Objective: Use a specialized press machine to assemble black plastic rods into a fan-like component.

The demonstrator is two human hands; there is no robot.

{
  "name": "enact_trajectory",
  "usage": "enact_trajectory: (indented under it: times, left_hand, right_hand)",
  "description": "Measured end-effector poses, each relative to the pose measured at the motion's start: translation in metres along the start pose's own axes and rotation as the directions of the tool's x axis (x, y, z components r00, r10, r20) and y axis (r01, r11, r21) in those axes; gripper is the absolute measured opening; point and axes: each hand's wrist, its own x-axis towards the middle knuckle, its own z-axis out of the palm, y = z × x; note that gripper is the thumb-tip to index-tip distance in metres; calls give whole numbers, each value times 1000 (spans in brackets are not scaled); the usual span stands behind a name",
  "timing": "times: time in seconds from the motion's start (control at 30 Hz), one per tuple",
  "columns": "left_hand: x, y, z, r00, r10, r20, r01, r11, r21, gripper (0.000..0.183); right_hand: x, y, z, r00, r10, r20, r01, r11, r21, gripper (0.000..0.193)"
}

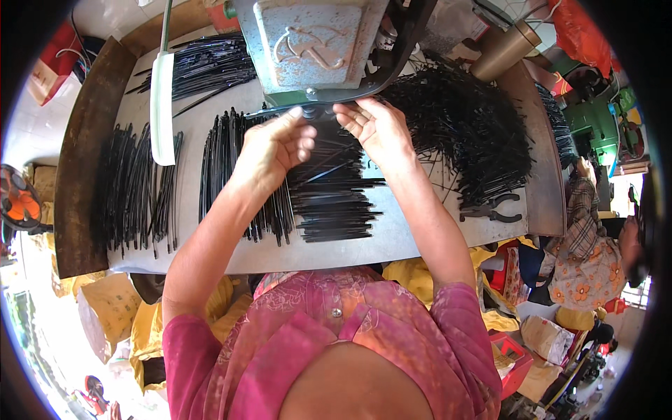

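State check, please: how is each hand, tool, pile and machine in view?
Left hand: at the machine, fingers curled; grip unclear.
Right hand: at the machine, fingers bent; grip unclear.
Machine: running or stopped, cannot tell.
Pliers: lying flat, handles spread.
Right-hand heap of black strips: tangled.
Far-left black strips: loosely lined up.

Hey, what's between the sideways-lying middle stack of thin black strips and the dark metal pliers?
The head view shows the person's bare right forearm, over the pale grey metal tabletop.
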Motion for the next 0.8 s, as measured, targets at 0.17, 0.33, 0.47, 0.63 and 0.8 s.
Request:
enact_trajectory:
  times: [0.17,0.33,0.47,0.63,0.8]
  left_hand:
    - [20,1,-12,995,79,-57,-85,990,-113,16]
    - [20,1,-9,991,97,-87,-104,991,-85,16]
    - [15,-1,-6,987,109,-120,-117,991,-69,19]
    - [14,-7,-1,981,114,-155,-133,984,-119,20]
    - [17,-8,-10,977,200,-72,-205,977,-67,20]
  right_hand:
    - [-1,2,6,1000,-15,24,15,1000,-10,20]
    - [-1,6,8,994,-91,66,89,995,34,19]
    - [-1,9,7,993,-90,74,87,995,50,18]
    - [-7,14,1,985,-133,107,118,983,140,19]
    - [-3,22,9,992,-124,36,114,971,212,15]
